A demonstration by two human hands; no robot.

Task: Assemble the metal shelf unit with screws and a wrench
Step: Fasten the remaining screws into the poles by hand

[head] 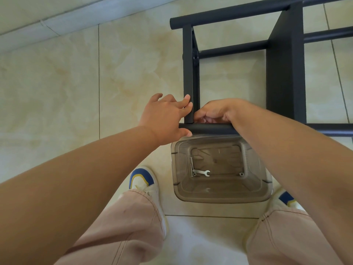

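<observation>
At the near corner of the black metal shelf frame (236, 73), where an upright tube (189, 77) met the nearest horizontal tube (210, 129), both hands were at work. The left hand (166, 119) reached in from the left, its fingertips (188, 101) on the upright and its thumb under the end of the horizontal tube, so it gripped the joint itself. The right hand (215, 111) sat just right of the upright with its fingers curled down toward the inside of the corner; whether they pinched a screw there could not be told, since the fingers hid the spot. The frame stood on the tiled floor (76, 83), reaching away from the person.

Directly below the joint sat a clear plastic tub (221, 196) between the person's two shoes. In it lay the small wrench (201, 172), a long bolt (191, 166) beside it and a nut (241, 174) well apart to the right.

The step looked like starting a fastener by hand at this corner. To do it well, the left hand would best keep the two tubes square and pressed together so the holes lined up, while the right turned the screw by fingertip until the thread caught cleanly. Only then would the wrench be worth fetching; forcing a crooked start risked cross-threading. Leaving it slightly loose until the other corners were joined would likely help the frame settle square.
</observation>
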